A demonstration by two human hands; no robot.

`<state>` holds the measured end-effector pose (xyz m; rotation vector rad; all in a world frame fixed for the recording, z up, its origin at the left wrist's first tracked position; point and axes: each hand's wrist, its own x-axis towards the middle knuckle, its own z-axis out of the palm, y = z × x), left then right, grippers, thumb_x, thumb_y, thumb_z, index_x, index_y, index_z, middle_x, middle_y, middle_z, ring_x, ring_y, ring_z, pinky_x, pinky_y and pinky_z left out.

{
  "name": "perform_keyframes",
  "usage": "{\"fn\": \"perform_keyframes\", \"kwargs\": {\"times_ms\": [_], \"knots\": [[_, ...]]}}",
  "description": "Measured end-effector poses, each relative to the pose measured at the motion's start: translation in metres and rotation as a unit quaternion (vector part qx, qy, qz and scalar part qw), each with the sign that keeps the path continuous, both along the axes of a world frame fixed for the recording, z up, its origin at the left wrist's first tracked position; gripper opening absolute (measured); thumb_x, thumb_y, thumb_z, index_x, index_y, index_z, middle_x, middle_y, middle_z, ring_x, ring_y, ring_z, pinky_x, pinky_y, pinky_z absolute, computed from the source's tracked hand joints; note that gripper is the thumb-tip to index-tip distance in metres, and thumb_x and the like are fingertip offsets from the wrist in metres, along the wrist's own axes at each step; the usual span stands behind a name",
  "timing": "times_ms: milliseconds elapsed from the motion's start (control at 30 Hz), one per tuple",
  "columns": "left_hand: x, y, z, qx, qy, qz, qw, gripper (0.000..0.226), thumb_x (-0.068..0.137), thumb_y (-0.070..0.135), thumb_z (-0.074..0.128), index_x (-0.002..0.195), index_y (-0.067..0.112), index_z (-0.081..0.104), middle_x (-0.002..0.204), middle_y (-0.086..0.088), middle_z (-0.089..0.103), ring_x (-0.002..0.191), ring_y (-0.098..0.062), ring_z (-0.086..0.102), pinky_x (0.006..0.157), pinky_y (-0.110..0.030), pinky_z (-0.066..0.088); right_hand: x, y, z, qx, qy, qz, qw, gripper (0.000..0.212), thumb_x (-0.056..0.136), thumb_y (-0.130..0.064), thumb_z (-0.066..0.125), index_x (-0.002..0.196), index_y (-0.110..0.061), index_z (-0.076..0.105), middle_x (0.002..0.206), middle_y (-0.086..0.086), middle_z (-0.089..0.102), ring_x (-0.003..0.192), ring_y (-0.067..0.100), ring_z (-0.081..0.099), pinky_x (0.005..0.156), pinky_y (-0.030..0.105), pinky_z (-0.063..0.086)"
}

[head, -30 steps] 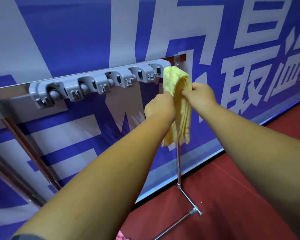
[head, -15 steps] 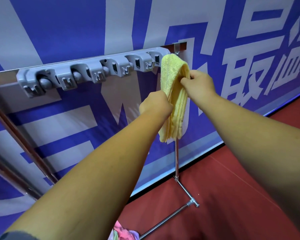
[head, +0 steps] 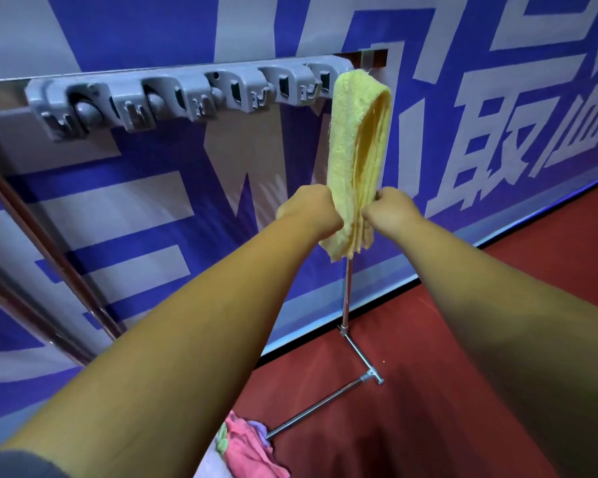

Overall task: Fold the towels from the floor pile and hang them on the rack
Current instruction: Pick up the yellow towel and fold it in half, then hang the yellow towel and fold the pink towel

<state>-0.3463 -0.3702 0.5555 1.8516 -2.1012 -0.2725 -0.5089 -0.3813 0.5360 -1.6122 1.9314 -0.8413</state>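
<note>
The yellow towel (head: 354,160), folded into a narrow strip, hung over the rack (head: 194,94) at its right end. Left hand (head: 309,212) and right hand (head: 390,210) were closed, gripping its lower layers.

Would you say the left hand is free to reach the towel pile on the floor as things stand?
Probably not yet: the left hand is gripping the yellow towel hanging on the rack, and the pile lies far below it.
</note>
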Motion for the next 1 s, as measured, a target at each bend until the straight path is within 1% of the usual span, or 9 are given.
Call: {"fn": "perform_keyframes", "kwargs": {"times_ms": [133,300,433,533,600,767,833,933,1000], "knots": [[0.035,0.026,-0.038,0.068,0.011,0.003,0.998,0.010,0.083,0.022,0.065,0.081,0.016,0.072,0.079,-0.006,0.072,0.071,-0.026,0.072,0.067,-0.040,0.066,0.020,0.024,-0.050,0.124,-0.010,0.005,0.992,0.008,0.099,-0.013,0.057,0.092,-0.008,0.061,0.099,0.015,0.062,0.089,0.031,0.057,0.080,0.036,0.052],[0.091,0.073,-0.093,0.141,0.057,0.032,0.988,0.016,0.083,0.013,0.061,0.081,0.009,0.076,0.072,-0.009,0.077,0.068,-0.026,0.079,0.068,-0.045,0.068,0.074,0.057,-0.097,0.164,-0.056,0.036,0.984,0.017,0.081,-0.012,0.058,0.095,-0.005,0.065,0.081,0.016,0.068,0.074,0.033,0.077,0.058,0.036,0.052],[0.144,0.119,-0.133,0.184,0.108,0.062,0.975,0.013,0.088,0.012,0.064,0.086,0.009,0.077,0.085,-0.012,0.081,0.071,-0.023,0.080,0.066,-0.039,0.067,0.139,0.082,-0.125,0.183,-0.047,0.117,0.975,0.024,0.083,-0.014,0.059,0.096,0.000,0.074,0.094,0.015,0.078,0.083,0.032,0.080,0.075,0.052,0.067],[0.189,0.155,-0.166,0.212,0.136,0.092,0.963,0.013,0.091,0.013,0.064,0.085,0.009,0.075,0.092,-0.013,0.081,0.076,-0.027,0.081,0.067,-0.040,0.065,0.195,0.119,-0.143,0.185,-0.067,0.144,0.970,0.019,0.094,-0.011,0.058,0.098,0.001,0.073,0.100,0.016,0.078,0.086,0.032,0.077,0.078,0.041,0.062],[0.220,0.181,-0.193,0.228,0.149,0.113,0.955,0.013,0.090,0.010,0.065,0.084,0.010,0.076,0.092,-0.016,0.081,0.078,-0.031,0.080,0.068,-0.043,0.066,0.229,0.139,-0.163,0.205,-0.077,0.167,0.961,0.010,0.098,-0.012,0.059,0.100,-0.010,0.069,0.099,0.012,0.074,0.082,0.026,0.070,0.076,0.038,0.060],[0.288,0.248,-0.271,0.278,0.187,0.188,0.923,0.012,0.091,0.007,0.064,0.087,0.007,0.075,0.091,-0.012,0.081,0.067,-0.024,0.078,0.053,-0.031,0.059,0.301,0.183,-0.245,0.269,-0.069,0.200,0.940,0.007,0.096,-0.017,0.063,0.097,-0.017,0.070,0.107,0.014,0.076,0.092,0.031,0.073,0.089,0.043,0.063],[0.311,0.270,-0.304,0.301,0.199,0.225,0.905,0.015,0.091,0.010,0.061,0.088,0.008,0.075,0.091,-0.008,0.082,0.071,-0.023,0.080,0.053,-0.030,0.058,0.320,0.203,-0.277,0.305,-0.064,0.204,0.928,0.007,0.096,-0.018,0.061,0.097,-0.017,0.068,0.101,0.013,0.073,0.089,0.030,0.070,0.085,0.039,0.063],[0.328,0.297,-0.354,0.350,0.210,0.257,0.876,0.020,0.093,0.009,0.059,0.089,0.005,0.078,0.093,-0.012,0.082,0.082,-0.030,0.081,0.056,-0.031,0.059,0.335,0.199,-0.399,0.388,-0.038,0.187,0.902,0.039,0.078,-0.029,0.071,0.117,-0.024,0.072,0.098,0.001,0.077,0.080,0.023,0.075,0.080,0.042,0.065],[0.331,0.314,-0.389,0.392,0.211,0.260,0.857,0.019,0.092,0.007,0.060,0.094,-0.001,0.077,0.097,-0.020,0.080,0.088,-0.037,0.080,0.057,-0.032,0.057,0.333,0.200,-0.489,0.394,-0.019,0.159,0.905,0.069,0.060,-0.042,0.075,0.127,-0.056,0.064,0.096,-0.008,0.080,0.068,0.018,0.078,0.070,0.045,0.065]]}}
